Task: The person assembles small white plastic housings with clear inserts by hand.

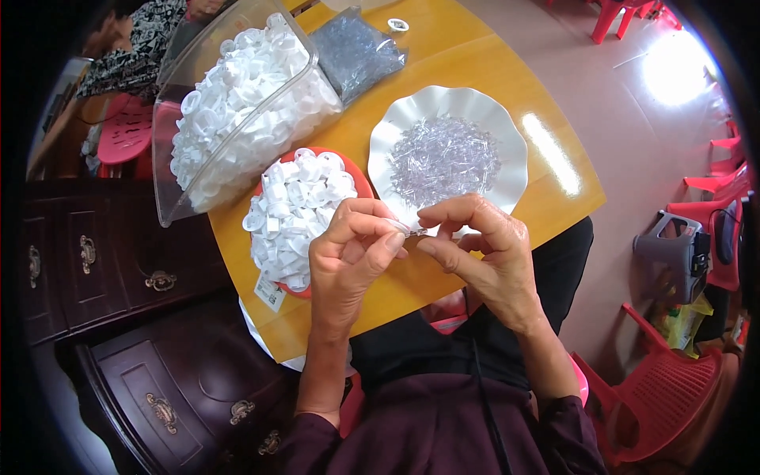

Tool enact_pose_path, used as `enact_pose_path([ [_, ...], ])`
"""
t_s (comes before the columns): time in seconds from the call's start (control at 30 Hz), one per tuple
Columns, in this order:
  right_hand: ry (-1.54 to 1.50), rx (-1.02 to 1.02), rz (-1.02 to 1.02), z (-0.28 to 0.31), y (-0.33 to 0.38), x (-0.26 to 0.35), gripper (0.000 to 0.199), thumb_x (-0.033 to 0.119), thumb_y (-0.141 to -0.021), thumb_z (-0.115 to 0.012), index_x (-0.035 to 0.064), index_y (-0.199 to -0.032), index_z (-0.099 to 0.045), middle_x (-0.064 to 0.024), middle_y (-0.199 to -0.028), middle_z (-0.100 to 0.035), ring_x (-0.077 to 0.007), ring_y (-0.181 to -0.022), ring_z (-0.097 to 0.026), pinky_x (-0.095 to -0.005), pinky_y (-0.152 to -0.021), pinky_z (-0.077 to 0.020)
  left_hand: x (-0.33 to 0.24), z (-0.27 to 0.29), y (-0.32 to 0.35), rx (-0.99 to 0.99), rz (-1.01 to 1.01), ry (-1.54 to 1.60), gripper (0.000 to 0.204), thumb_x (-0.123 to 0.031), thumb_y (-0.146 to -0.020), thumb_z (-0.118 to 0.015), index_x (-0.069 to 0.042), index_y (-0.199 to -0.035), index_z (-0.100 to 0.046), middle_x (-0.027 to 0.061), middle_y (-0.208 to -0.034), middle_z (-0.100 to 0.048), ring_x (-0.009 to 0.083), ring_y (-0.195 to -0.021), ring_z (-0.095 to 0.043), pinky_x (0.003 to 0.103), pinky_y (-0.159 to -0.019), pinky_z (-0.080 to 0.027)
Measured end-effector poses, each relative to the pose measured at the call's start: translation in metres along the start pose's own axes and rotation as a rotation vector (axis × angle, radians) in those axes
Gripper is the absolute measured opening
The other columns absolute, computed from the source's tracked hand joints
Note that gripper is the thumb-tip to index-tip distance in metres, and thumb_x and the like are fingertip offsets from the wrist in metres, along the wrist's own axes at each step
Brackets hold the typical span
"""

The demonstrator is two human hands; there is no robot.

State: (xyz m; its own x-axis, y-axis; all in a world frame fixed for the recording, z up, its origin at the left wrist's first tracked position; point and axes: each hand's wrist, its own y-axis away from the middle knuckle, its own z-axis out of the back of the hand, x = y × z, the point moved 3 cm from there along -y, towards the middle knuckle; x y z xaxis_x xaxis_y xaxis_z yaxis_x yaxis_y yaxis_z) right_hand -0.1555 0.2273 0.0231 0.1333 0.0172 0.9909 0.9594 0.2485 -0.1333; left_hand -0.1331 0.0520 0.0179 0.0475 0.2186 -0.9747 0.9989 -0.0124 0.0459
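Observation:
My left hand (348, 249) and my right hand (491, 249) meet over the near side of the table. Both are closed in a pinch, fingertips almost touching, on a tiny clear plastic piece (415, 233); its exact shape is too small to make out. Just beyond them is a white scalloped dish (516, 154) with a heap of thin clear plastic sticks (443, 158). Beside my left hand, a red round dish (362, 180) bears a pile of small white plastic parts (301, 206), some ring-shaped. My left hand partly covers that pile's edge.
A large clear bin (178, 210) full of similar white parts stands tilted at the far left. Behind lie a grey plastic bag (356, 47) and one white round part (398, 25). Dark cabinets (119, 261) flank the yellow table (550, 210); red chairs (657, 388) stand right. Another person (134, 47) sits far left.

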Motion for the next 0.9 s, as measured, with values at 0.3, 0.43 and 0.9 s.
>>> enact_pose_path([
  [0.3, -0.052, 0.031, -0.1, -0.003, 0.007, -0.006, 0.008, 0.003, -0.088, -0.071, 0.0004, -0.095, -0.067, -0.0034, -0.09, -0.068, -0.0062, -0.072, -0.061, -0.0203, -0.058, -0.0514, -0.002, -0.001, 0.003, -0.023, 0.046, 0.01, 0.01, -0.003, -0.092, -0.062, 0.001, -0.1, -0.066, 0.0079, -0.111, -0.058, 0.0138, -0.095, -0.062, 0.029, -0.082, -0.056],
  [0.43, -0.18, -0.079, -0.146, -0.005, 0.011, -0.01, 0.007, 0.001, -0.087, -0.07, 0.0002, -0.093, -0.066, -0.0051, -0.092, -0.072, -0.0092, -0.077, -0.067, -0.0233, -0.063, -0.0543, -0.004, -0.001, 0.005, -0.061, 0.098, 0.095, 0.023, -0.007, -0.098, -0.055, 0.002, -0.117, -0.063, 0.0079, -0.113, -0.06, 0.0133, -0.099, -0.062, 0.032, -0.087, -0.056],
  [0.9, -0.052, -0.159, 0.02, -0.013, 0.015, -0.01, 0.01, -0.001, -0.085, -0.071, 0.0, -0.093, -0.065, -0.0095, -0.102, -0.072, -0.0151, -0.084, -0.07, -0.0265, -0.069, -0.0581, 0.005, -0.004, 0.007, -0.047, 0.038, -0.009, 0.025, 0.0, -0.095, -0.06, 0.005, -0.119, -0.061, 0.0086, -0.115, -0.061, 0.0142, -0.1, -0.063, 0.03, -0.089, -0.055],
])
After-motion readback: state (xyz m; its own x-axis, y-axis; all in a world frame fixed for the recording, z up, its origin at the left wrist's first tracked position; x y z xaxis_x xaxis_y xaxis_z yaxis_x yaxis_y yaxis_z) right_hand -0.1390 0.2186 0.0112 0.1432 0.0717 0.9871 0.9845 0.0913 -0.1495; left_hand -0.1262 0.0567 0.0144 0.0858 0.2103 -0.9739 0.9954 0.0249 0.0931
